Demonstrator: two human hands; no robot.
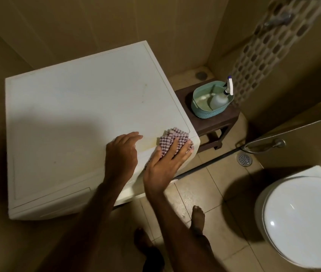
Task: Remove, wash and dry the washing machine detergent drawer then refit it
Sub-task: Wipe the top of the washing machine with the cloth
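Note:
A white washing machine (77,118) fills the left half of the head view, seen from above. My left hand (121,154) rests on its top near the front right, fingers relaxed and slightly bent. My right hand (165,163) presses a checked pink and white cloth (172,141) flat against the machine's front right corner with straight fingers. The detergent drawer's outline (65,197) shows along the front left edge, flush with the machine's front.
A dark brown stool (214,124) stands right of the machine and carries a teal basin (204,112) with a spray bottle (219,99) in it. A white toilet (301,218) sits at the lower right. A floor drain (244,159) and hose lie nearby. My bare feet stand on the tiles.

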